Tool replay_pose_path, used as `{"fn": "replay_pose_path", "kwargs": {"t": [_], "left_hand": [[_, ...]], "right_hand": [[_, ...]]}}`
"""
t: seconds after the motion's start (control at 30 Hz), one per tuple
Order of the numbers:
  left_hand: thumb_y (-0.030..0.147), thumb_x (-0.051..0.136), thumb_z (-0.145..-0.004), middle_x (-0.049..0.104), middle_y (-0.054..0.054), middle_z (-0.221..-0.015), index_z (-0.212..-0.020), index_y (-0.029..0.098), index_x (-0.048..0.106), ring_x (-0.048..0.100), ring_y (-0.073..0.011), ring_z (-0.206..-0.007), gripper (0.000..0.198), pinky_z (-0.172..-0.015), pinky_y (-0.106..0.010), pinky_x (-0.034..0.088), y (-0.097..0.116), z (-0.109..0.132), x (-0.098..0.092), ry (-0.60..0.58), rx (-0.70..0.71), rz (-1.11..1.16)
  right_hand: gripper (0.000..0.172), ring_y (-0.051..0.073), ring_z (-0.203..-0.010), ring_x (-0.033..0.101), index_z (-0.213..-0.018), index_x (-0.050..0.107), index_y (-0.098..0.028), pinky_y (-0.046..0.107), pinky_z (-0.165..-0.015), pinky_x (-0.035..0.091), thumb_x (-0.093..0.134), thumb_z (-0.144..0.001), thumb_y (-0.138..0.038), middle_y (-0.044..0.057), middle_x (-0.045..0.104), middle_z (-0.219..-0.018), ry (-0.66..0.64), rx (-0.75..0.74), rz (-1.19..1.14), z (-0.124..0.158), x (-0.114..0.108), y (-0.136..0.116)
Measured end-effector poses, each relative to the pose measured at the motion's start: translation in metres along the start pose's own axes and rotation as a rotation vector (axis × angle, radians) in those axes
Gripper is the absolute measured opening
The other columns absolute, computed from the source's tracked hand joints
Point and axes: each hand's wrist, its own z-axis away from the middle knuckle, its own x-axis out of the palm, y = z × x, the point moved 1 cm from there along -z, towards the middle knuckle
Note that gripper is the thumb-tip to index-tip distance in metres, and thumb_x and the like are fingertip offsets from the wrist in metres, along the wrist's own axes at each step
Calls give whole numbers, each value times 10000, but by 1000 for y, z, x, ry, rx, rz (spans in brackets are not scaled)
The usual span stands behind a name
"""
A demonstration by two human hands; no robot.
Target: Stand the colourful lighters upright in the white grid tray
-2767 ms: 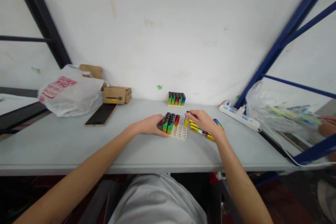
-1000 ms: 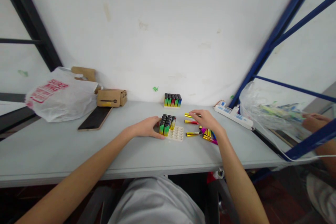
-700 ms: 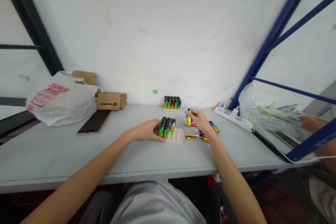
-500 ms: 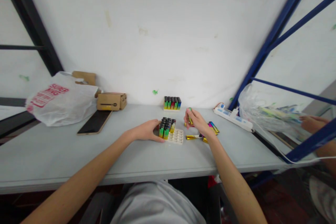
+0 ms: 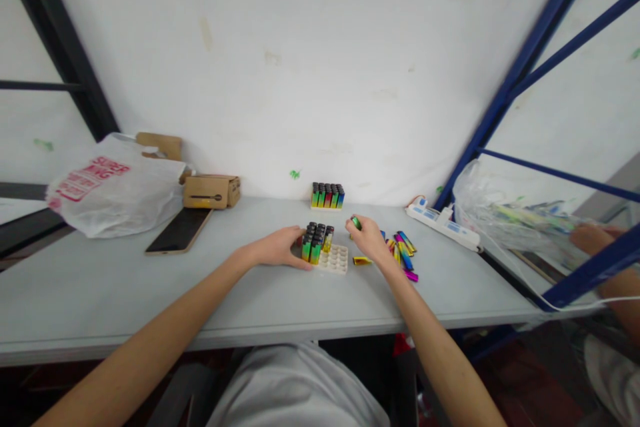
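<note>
My left hand [image 5: 280,247] is curled round the left side of a white tray [image 5: 339,259], thumb at its front edge. Several green-and-yellow lighters [image 5: 311,251] with black tops stand upright in the tray's left part; bare sockets show on its right. My right hand [image 5: 367,237] is closed on a lighter [image 5: 356,221], whose green end shows above the fingers, just right of the tray. Loose metallic lighters [image 5: 403,251] in gold, blue and magenta lie under and beyond the right forearm. One gold lighter [image 5: 361,260] lies close to the tray.
A full tray of lighters [image 5: 328,196] stands against the wall. On the left are a cardboard box [image 5: 212,191], a phone [image 5: 180,230] and a white plastic bag [image 5: 117,187]. A power strip [image 5: 444,225] lies right, near a blue rack post [image 5: 493,117]. Another person's hand [image 5: 593,243] shows far right.
My right hand has moved slightly left and down toward the tray, tilting the lighter in its fingers. The left hand stays at the tray.
</note>
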Motion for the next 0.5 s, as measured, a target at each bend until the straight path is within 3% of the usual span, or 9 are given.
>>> {"fn": "replay_pose_path", "kwargs": {"t": [0.17, 0.3, 0.5], "left_hand": [[772, 823, -657, 697, -77, -1003, -1050, 186, 661, 650, -280, -885, 724, -750, -349, 517, -1, 0, 1, 5, 9, 6], [760, 826, -672, 701, -69, -1015, -1098, 200, 665, 651, -281, -902, 721, -774, -348, 516, 0, 0, 1, -1, 21, 10], [760, 836, -663, 707, -76, -1037, -1091, 195, 677, 654, -285, -912, 726, -809, -360, 514, 1, 0, 1, 8, 23, 21]], "right_hand": [[414, 162, -651, 501, -777, 449, -243, 274, -636, 385, 432, -992, -597, -33, 530, -663, -105, -45, -41, 0, -2, -1], [406, 148, -597, 530, -883, 461, -247, 269, -633, 427, 368, -1060, -599, -45, 561, -688, -225, -75, -111, 1, -15, -10], [476, 164, -700, 535, -738, 531, -211, 285, -700, 409, 470, -1061, -556, 14, 613, -736, -334, -361, 137, 5, -41, -32]]}}
